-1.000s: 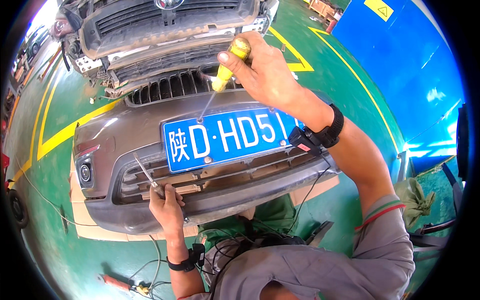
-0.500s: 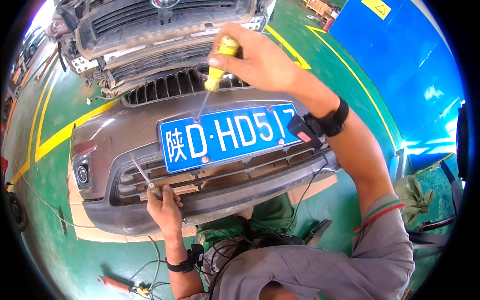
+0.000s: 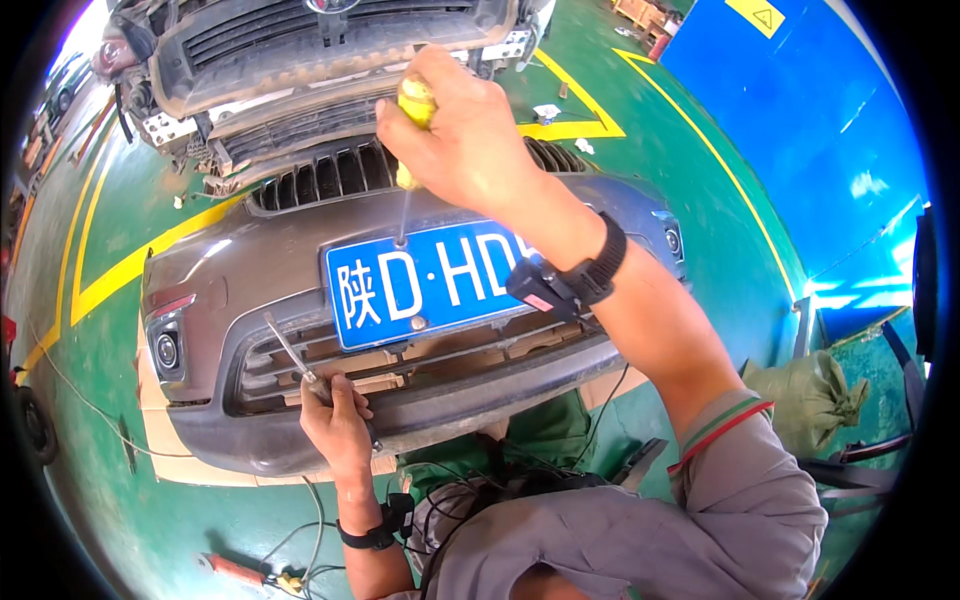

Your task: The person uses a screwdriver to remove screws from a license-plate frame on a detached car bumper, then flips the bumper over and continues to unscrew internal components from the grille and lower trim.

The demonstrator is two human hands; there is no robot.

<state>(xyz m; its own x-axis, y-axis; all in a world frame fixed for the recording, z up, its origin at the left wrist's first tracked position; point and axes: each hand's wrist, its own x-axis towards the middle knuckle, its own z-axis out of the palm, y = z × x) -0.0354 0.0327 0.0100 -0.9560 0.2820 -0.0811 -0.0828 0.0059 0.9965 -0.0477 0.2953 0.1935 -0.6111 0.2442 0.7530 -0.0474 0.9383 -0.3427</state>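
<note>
My right hand [image 3: 470, 135] is closed round the yellow handle of a screwdriver [image 3: 417, 103]. Its thin shaft points down, nearly upright, to the upper left screw of a blue licence plate [image 3: 432, 288]. That plate is on a brown car bumper [image 3: 225, 245] lying in front of me, and my right forearm and wristband cover its right part. Low on the left, my left hand [image 3: 338, 425] grips a hand tool with a long metal shaft [image 3: 288, 345] and a dark end, held slanting over the bumper's lower grille; its exact kind is unclear.
Cardboard [image 3: 155, 440] lies under the bumper. Beyond stands a car front [image 3: 320, 85] with its bumper off. A blue cabinet-like panel [image 3: 800, 150] is at the right, above a greenish sack [image 3: 815, 400]. An orange-handled tool [image 3: 235, 570] and cables lie at lower left.
My right hand and forearm have swung left, the wrist has turned, and the screwdriver is more upright. The licence plate sits slightly lower and further right in view. My left hand has barely moved.
</note>
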